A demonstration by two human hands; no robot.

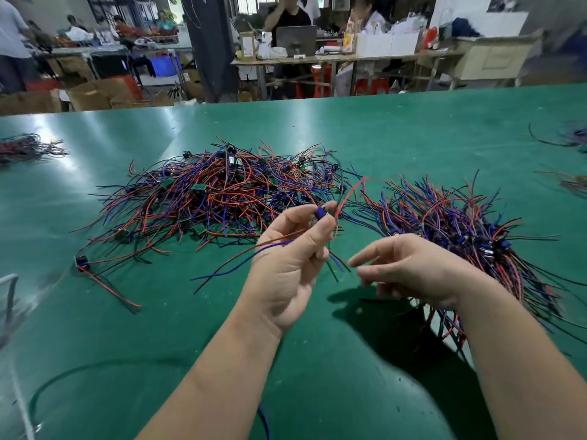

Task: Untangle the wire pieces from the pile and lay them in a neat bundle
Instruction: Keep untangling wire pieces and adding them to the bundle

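A tangled pile (222,192) of red, blue and black wire pieces with small blue and green parts lies on the green table (381,134), centre left. To its right lies an aligned bundle (470,236) of the same pieces. My left hand (289,265) is raised above the table and pinches one wire piece (318,214) by its blue part; its red, blue and black leads trail left and up. My right hand (409,268) hovers just right of it, fingers loosely spread, holding nothing, with the bundle partly hidden behind it.
A stray wire piece (95,274) lies at the pile's near left. More wire heaps sit at the far left (25,147) and far right (571,138) of the table. A dark cable (73,373) loops near the front edge. People work at benches behind.
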